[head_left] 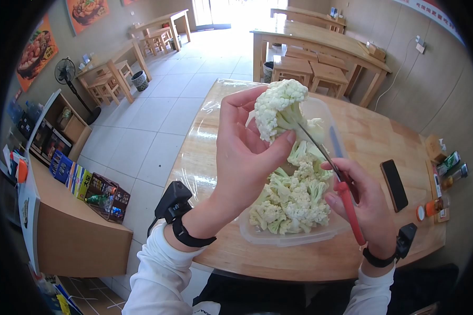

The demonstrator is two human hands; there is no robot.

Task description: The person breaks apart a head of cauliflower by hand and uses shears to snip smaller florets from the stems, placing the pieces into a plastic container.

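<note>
My left hand (252, 152) holds up a large piece of cauliflower (278, 107) between thumb and fingers, its stem facing right. In my right hand (370, 205) is a pair of scissors (349, 210) with red handles. Their blades point up and left, with the tips right at the stem of the held piece. Below both hands, a clear plastic container (278, 240) stands on the wooden table (220, 260). Many cut cauliflower florets (294, 202) fill its near part. My left forearm and the raised piece hide some of the container.
A dark phone (394, 185) lies on the table to the right. Beyond it, by the wall, are small jars (436, 206) and a tissue box (435, 148). On the left stands a wooden counter (81, 226). Other tables (320, 39) and stools (328, 79) are farther off.
</note>
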